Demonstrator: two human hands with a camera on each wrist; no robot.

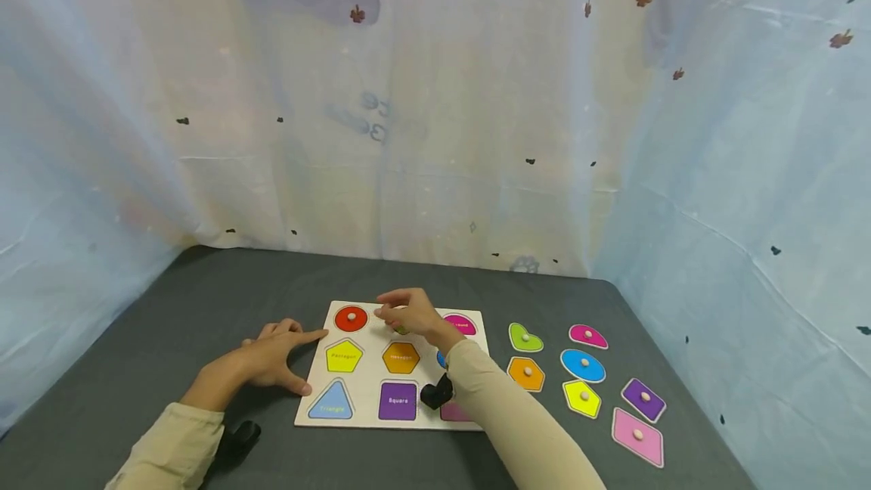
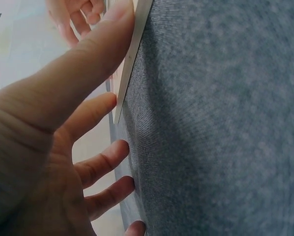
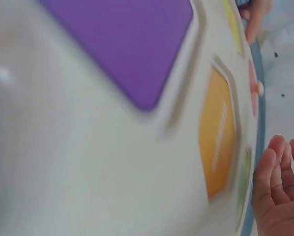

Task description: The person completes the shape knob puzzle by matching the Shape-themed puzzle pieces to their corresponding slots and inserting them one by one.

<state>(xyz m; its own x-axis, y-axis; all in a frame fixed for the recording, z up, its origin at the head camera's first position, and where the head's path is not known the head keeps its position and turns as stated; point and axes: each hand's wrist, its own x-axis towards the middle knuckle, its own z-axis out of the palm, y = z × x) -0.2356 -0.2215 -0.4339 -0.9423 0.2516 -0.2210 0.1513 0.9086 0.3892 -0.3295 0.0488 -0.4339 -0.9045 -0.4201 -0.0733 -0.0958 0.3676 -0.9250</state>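
Note:
A white shape puzzle board (image 1: 366, 403) lies on the dark table, with labelled coloured recesses. At its top left recess sits a red circle piece (image 1: 345, 321) with a knob. My left hand (image 1: 268, 358) touches the board's left edge with thumb and index finger, the other fingers spread; in the left wrist view the thumb (image 2: 95, 54) lies over the edge. Above the board's top row hovers my right hand (image 1: 413, 314), partly covering a green recess (image 1: 400, 330). The right wrist view shows its fingers (image 3: 277, 172) loosely bent, with nothing seen between them.
Loose knobbed pieces lie right of the board: a green heart (image 1: 520, 346), orange hexagon (image 1: 533, 383), pink semicircle (image 1: 587, 333), blue oval (image 1: 574, 370), yellow pentagon (image 1: 577, 405), purple piece (image 1: 652, 408) and pink parallelogram (image 1: 646, 448). Patterned curtains (image 1: 435, 195) enclose the table.

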